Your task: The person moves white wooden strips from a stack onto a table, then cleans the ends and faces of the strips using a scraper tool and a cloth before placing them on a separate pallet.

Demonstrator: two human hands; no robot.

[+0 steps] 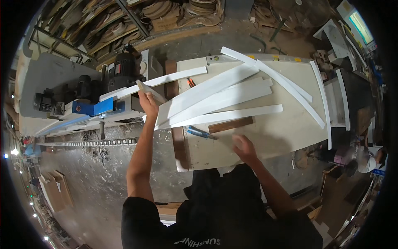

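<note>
Two hands of mine are at work over the pale surface (298, 135), and I take its middle as the centre of the clock. My left hand (149, 104) is out at 9 o'clock, its fingers closed around the near end of a narrow pale piece (154, 92), which slants beside the fan of white boards. My right hand (248, 152) is at 6 o'clock, near the surface's close edge; its fingers look loosely spread with nothing between them, though they are blurred.

The wide white boards (209, 90) overlap from 9 o'clock up toward the middle, and a slim white strip (244, 113) lies along their near side. Around 8 o'clock I have a brown wooden block (231, 124) and, farther left, a blue-handled tool (200, 132). A red-and-black tool (190, 82) sits at 10 o'clock, just below a long white strip (182, 75) that reaches toward the machine (121, 70). A spirit level (284, 59) runs along the far edge from 11 to 1 o'clock. Crossed white strips (290, 90) lie at 2, and another edge strip (322, 99) bends along the border at 3.
</note>
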